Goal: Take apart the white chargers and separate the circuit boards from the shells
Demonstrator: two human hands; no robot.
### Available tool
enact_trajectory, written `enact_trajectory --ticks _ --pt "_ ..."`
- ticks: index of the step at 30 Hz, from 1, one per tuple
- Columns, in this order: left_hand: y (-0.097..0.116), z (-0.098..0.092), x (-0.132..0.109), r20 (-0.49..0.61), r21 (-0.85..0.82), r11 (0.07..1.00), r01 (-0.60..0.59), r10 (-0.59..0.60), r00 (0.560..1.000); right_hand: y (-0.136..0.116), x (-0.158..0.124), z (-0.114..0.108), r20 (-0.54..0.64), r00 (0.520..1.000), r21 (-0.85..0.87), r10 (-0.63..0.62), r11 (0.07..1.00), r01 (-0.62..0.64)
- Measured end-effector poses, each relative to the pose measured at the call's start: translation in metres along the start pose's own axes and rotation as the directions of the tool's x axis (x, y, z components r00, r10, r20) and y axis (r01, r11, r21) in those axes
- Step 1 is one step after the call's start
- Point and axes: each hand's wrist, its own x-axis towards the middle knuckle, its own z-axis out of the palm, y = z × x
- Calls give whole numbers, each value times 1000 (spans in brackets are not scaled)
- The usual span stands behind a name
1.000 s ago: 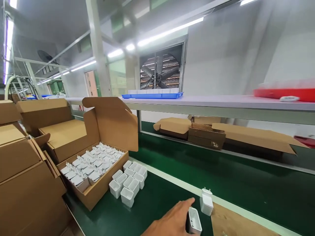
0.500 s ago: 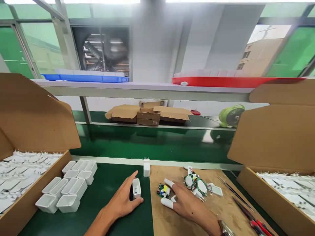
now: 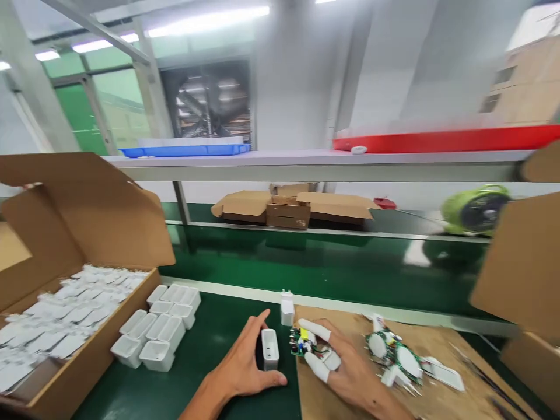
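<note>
My left hand (image 3: pixel 245 356) curves around a white charger housing (image 3: pixel 270 347) standing on the green mat, thumb in front, fingers apart. Two slots show on the housing's top. White finger cots cover the thumb and index finger of my right hand (image 3: pixel 345 364). Between them is a small circuit board (image 3: pixel 299 341) with a yellow part, at the left edge of the brown cardboard sheet (image 3: pixel 350 402). A white flat piece (image 3: pixel 331 358) shows beneath these fingers, partly hidden. Behind the housing stands a white plug charger (image 3: pixel 287 308).
White empty cases (image 3: pixel 157 354) stand in groups at left, beside a carton (image 3: pixel 98 356) of white parts. More circuit boards (image 3: pixel 394 353) lie right of my right hand, near tweezers (image 3: pixel 485 373). A shelf (image 3: pixel 297 173) crosses behind, carrying blue and red trays.
My right hand has moved left with the circuit board, toward the housing. The view has turned left. My left hand stays around the housing.
</note>
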Motion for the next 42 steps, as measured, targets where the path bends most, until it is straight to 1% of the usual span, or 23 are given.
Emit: enact_trajectory --ticks 2,4,5,7,9,11,13,15,17,21,28,36,38,42 --pt "1 -2 3 -2 24 999 33 -33 999 10 7 7 -21 999 61 50 997 -49" --pt "1 -2 5 -3 33 996 79 -79 997 19 8 13 -76 995 42 65 997 -62" --pt "1 -2 5 -3 27 995 94 -94 996 22 6 16 -110 993 8 33 999 -32" --pt "0 0 4 -6 5 996 86 -86 996 24 -2 19 -179 978 -69 -107 993 96" --pt "-1 4 3 -20 4 1000 19 -19 1000 21 -12 20 -206 949 -132 -239 968 215" --pt "-2 9 1 -41 41 996 -81 82 996 15 -19 21 -200 934 -189 -297 947 261" --pt "-4 13 -1 -64 90 982 -169 175 983 7 -24 21 -178 933 -247 -312 932 265" --pt "-5 15 -4 -76 137 966 -221 233 970 0 -26 22 -129 938 -290 -323 916 276" --pt "-6 16 -6 -69 175 953 -246 261 963 -7 -26 22 -89 938 -316 -336 902 293" --pt "-6 13 -9 -38 218 943 -251 266 963 -13 -27 20 -32 944 -346 -329 889 298" --pt "-8 14 -10 -19 243 932 -270 282 959 -7 -32 26 29 944 -389 -329 866 314" --pt "-9 13 -13 -1 247 937 -246 254 967 -11 -27 26 -29 935 -390 -353 866 315" --pt "-7 12 -12 -6 241 936 -256 265 964 -8 -28 28 -32 934 -389 -356 865 316" --pt "-2 12 -10 -17 226 928 -296 308 951 -6 -29 30 -3 948 -350 -318 888 297"
